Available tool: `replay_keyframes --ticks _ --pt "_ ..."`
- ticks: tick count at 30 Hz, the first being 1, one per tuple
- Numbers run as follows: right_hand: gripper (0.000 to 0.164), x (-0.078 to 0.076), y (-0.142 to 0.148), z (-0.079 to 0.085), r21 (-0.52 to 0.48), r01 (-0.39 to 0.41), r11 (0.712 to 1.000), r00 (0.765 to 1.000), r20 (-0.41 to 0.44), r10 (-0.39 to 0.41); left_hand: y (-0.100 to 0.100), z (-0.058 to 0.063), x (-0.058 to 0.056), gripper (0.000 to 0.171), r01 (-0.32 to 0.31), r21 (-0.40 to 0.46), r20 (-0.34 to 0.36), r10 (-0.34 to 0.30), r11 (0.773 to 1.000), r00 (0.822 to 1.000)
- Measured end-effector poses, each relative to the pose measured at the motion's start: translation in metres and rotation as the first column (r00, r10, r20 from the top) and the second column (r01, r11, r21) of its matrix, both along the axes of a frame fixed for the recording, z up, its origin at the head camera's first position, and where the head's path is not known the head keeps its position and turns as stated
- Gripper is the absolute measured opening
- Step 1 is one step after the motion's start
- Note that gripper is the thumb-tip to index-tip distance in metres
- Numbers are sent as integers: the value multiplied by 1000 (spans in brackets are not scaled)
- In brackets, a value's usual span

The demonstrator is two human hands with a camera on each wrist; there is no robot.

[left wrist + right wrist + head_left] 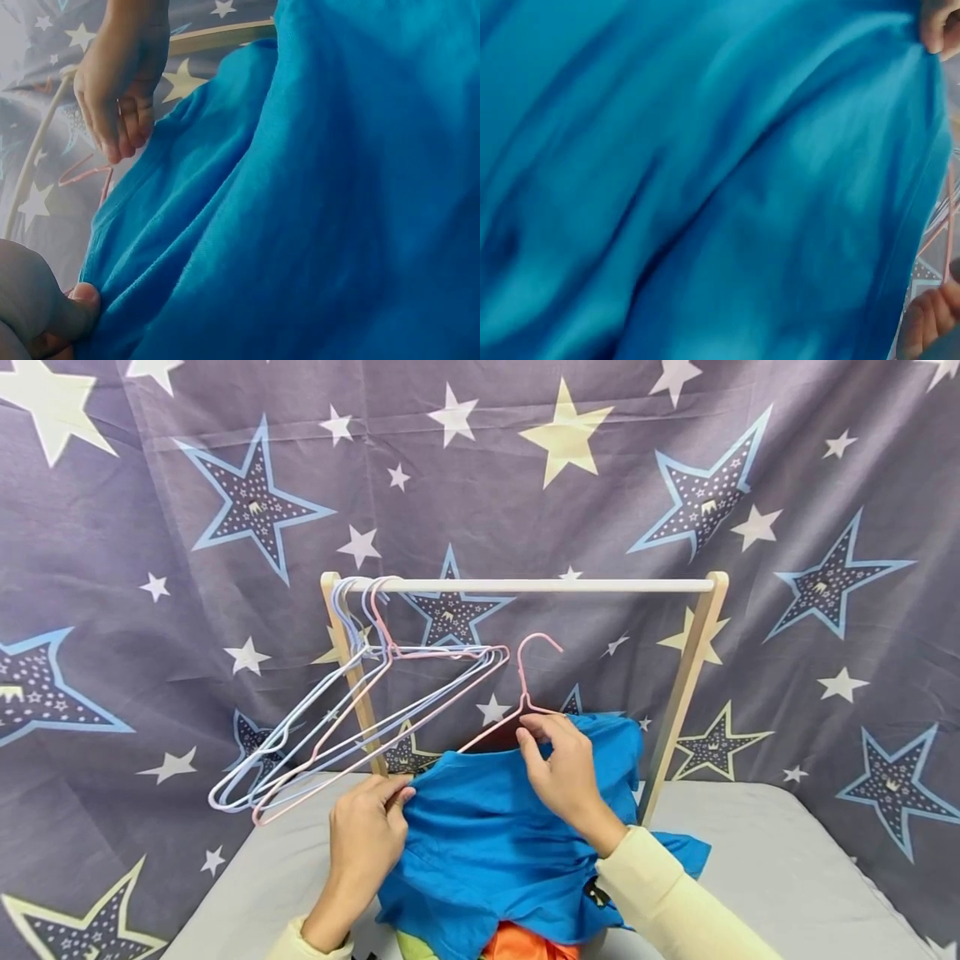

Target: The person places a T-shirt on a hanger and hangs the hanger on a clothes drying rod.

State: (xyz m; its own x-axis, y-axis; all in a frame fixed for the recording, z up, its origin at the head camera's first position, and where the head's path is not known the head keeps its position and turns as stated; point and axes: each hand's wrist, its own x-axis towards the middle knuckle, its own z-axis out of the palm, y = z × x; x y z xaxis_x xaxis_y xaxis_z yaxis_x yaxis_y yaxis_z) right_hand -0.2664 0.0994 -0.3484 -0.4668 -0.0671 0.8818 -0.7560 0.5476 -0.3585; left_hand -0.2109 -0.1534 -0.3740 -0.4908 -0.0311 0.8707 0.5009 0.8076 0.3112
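Observation:
A bright blue T-shirt [487,835] hangs in folds between my two hands. My left hand [367,831] pinches its edge at the left, thumb on the near side of the cloth [247,225]. One pink hanger [522,681] stands hook up at the shirt's neckline, its lower part hidden inside the shirt. My right hand [562,768] grips that hanger just below the hook, over the collar edge. In the right wrist view, blue cloth fills most of the picture, with the left hand [941,30] at the top corner.
Behind the shirt stands a small rack with a white rail [555,586] and wooden posts [686,693]. Several blue, white and pink hangers [322,752] hang at its left end. Orange cloth [525,943] and green cloth lie below the shirt on the grey-covered surface [765,860]. A star-patterned curtain [480,493] is behind.

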Motion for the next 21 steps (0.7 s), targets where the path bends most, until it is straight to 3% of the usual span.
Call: replay_keyframes --ticks 4,8,11,15,19,21 --pt "18 7 -14 3 -173 -1 985 980 197 36 0 -2 0 10 -11 5 2 11 1000 1000" --pt "21 10 -25 8 -361 30 932 898 419 134 0 -4 0 10 -18 3 0 18 1000 1000" --pt "24 9 -32 12 -531 23 847 824 490 285 1 -5 0 11 -23 2 -2 23 1000 1000" --pt "24 8 -39 16 -707 -2 707 746 469 472 1 -6 0 11 -26 -6 -10 26 1000 1000" --pt "24 10 -44 19 -805 -15 594 703 413 579 3 -7 1 11 -20 -15 -15 19 1000 1000" --pt "23 10 -47 20 -846 -11 533 692 379 614 4 -8 3 10 -12 -18 -14 12 1000 1000"
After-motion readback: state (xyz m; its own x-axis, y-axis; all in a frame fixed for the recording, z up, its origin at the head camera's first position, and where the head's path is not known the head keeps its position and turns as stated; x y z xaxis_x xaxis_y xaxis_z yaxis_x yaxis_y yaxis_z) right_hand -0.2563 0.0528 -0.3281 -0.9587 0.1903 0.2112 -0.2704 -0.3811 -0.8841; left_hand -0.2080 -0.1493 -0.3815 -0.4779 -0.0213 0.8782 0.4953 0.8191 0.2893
